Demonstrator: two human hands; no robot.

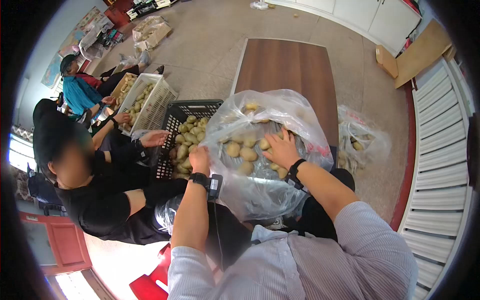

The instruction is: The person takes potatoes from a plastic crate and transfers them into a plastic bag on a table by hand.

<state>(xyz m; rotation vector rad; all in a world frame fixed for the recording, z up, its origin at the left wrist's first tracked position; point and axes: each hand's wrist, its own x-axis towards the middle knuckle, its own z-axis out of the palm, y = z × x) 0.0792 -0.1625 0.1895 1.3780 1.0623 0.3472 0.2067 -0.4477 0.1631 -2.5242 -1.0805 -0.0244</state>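
A large clear plastic bag (250, 192) lies open in front of me, with several potatoes (246, 153) inside. My left hand (200, 160) is closed on the bag's left edge, beside the black crate; its fingertips are partly hidden. Inside the bag, my right hand (283, 149) rests on potatoes at the right, fingers spread and stretched out. Some potatoes lie partly under its fingers and palm. To the left, the black plastic crate (196, 105) holds many more potatoes.
A co-worker in black (112, 212) sits at my left, one hand (154, 138) at the crate. Another person (82, 95) sits beyond, near a white crate (162, 90) of potatoes. A brown board (285, 65) lies ahead; another plastic bag (362, 140) stands at the right, near a radiator (435, 185).
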